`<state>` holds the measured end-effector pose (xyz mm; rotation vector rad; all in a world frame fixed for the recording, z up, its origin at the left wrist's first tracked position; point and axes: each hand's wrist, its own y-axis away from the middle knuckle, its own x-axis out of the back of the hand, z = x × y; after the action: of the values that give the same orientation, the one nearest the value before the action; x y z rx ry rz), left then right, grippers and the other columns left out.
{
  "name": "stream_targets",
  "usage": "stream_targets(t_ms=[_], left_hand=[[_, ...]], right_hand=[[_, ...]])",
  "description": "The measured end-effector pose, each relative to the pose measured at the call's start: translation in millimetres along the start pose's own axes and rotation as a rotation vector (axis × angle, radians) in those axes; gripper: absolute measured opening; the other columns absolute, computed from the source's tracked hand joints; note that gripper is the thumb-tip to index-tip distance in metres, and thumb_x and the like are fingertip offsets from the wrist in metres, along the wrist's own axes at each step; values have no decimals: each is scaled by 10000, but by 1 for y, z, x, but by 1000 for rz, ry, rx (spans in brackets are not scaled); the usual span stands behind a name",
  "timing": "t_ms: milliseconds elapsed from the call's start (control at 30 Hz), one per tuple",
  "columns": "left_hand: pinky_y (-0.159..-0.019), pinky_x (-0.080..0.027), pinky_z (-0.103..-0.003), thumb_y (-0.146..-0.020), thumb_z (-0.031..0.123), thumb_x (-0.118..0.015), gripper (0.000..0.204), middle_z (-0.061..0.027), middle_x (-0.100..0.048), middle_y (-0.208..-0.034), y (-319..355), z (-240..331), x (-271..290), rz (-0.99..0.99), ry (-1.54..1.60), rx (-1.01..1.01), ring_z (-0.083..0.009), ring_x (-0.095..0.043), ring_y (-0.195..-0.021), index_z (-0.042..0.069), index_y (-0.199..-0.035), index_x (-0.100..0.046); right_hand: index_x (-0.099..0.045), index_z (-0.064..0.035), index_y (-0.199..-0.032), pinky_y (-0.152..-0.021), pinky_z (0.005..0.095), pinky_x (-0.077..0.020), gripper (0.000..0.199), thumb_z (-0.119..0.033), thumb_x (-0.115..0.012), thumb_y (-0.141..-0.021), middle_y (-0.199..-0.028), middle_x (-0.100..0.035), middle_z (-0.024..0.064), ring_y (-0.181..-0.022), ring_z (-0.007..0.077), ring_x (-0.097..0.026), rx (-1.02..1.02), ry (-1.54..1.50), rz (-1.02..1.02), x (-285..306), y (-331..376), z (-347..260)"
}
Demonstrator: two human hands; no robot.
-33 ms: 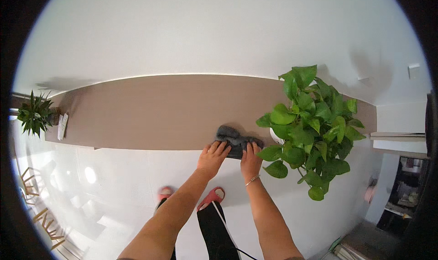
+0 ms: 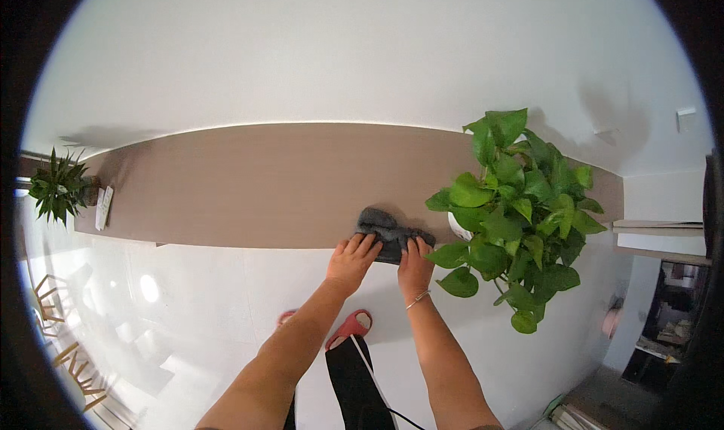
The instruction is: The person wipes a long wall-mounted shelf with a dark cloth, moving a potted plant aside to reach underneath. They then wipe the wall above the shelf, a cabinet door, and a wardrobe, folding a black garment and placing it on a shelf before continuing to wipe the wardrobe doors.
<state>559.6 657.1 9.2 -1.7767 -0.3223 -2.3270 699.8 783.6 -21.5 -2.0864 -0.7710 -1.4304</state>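
Observation:
A dark grey cloth (image 2: 388,238) lies bunched at the front edge of a long brown cabinet top (image 2: 271,181), partly hanging over that edge. My left hand (image 2: 353,263) holds the cloth's left side, fingers bent over it. On its right side my right hand (image 2: 415,266) grips it too, fingertips pressed into the fabric. The thumbs are largely hidden. Close to my right hand, a leafy green potted plant (image 2: 520,211) spreads its leaves over the right part of the top. Its white pot (image 2: 458,228) shows only in part beneath the leaves.
At the far left end stand a small spiky plant (image 2: 59,187) and a white flat object (image 2: 104,208). A pale wall (image 2: 339,53) rises behind the top. Wooden chairs (image 2: 75,370) are at lower left; a shelf unit (image 2: 664,317) is at right. My red slippers (image 2: 351,328) rest on the white floor.
My left foot has shifted to the right, now mostly behind my left forearm. The hands and the cloth look the same.

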Motion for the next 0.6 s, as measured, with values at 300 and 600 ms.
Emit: stream_targets(t_ms=[300, 600], left_hand=[[-925, -404, -411, -829, 150, -577, 282, -27, -575, -1163, 17, -57, 7, 101, 152, 37, -241, -527, -1112, 209, -1082, -684], [-1132, -249, -499, -823, 344, -699, 714, -70, -351, -1515, 12, -48, 33, -143, 187, 46, -298, -302, -1401, 211, -1452, -388]], right_hand=[[-615, -61, -927, -831, 471, -429, 227, -204, -736, -798, -854, -613, 123, -888, 339, -559, 163, -217, -75, 27, -22, -21], [-570, -90, -1265, -1016, 531, -359, 461, -212, -690, -838, -1305, -499, 195, -1219, 408, -452, 152, -66, -65, 20, -34, -15]])
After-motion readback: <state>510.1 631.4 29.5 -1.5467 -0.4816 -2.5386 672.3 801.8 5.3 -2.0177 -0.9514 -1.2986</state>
